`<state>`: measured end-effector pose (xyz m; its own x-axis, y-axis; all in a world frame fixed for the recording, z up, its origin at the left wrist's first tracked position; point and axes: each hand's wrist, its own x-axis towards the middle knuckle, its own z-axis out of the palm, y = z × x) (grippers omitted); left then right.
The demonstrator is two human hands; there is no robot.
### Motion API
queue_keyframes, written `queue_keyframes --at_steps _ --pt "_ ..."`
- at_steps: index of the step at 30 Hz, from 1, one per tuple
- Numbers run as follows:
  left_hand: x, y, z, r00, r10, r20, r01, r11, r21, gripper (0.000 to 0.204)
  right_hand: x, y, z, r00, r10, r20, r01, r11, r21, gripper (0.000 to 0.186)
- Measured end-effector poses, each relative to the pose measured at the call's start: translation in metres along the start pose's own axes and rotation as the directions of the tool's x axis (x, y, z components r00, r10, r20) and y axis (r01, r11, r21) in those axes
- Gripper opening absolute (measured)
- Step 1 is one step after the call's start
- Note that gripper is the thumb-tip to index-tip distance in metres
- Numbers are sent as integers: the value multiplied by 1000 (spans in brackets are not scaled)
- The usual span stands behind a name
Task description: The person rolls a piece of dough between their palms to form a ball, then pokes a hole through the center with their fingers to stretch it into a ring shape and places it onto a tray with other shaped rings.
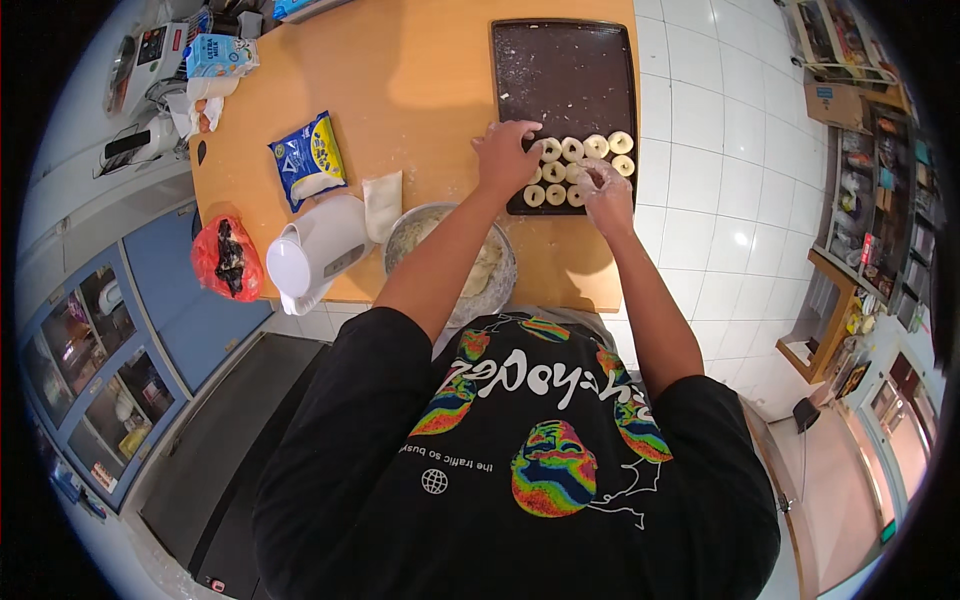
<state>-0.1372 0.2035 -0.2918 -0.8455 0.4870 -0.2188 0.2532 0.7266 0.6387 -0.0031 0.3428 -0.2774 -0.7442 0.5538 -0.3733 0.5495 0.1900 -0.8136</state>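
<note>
My left hand (508, 152) is over the left part of a dark baking tray (560, 70), fingers bent and apart beside ring-shaped dough pieces (595, 145). My right hand (605, 195), dusted white, has its fingers curled at the tray's right side among the rings; whatever is between them is unclear. Several rings lie in rows on the tray's near half. Below my left hand, a metal bowl (488, 285) holds pale dough and is partly hidden by my left forearm.
A wooden table (420, 90) holds a white jug-like appliance (318, 245), white pouch (383, 205), blue-yellow packet (305, 160), red bag (225, 255), blue carton (220, 55) and eggs (205, 115). Cabinets (85, 360) stand left; tiled floor (710, 180) and shelving (870, 200) are right.
</note>
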Motion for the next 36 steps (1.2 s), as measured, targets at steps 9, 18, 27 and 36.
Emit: queue_keyframes --at_steps 9,18,27,36 --pt "-88 -34 -74 923 252 -289 -308 937 -166 26 -52 17 -2 998 -66 0 66 998 -10 24" --pt "-204 -124 -145 917 -69 -393 -1 985 -173 25 -130 -39 63 956 -279 91 283 958 -36 24" --pt "-238 -169 -154 943 -78 -324 -1 972 -237 28 -171 -37 179 787 -480 388 591 405 -698 39" --pt "-237 -184 -174 975 9 -222 -78 950 -304 27 -164 -36 215 731 -390 560 669 244 -702 27"
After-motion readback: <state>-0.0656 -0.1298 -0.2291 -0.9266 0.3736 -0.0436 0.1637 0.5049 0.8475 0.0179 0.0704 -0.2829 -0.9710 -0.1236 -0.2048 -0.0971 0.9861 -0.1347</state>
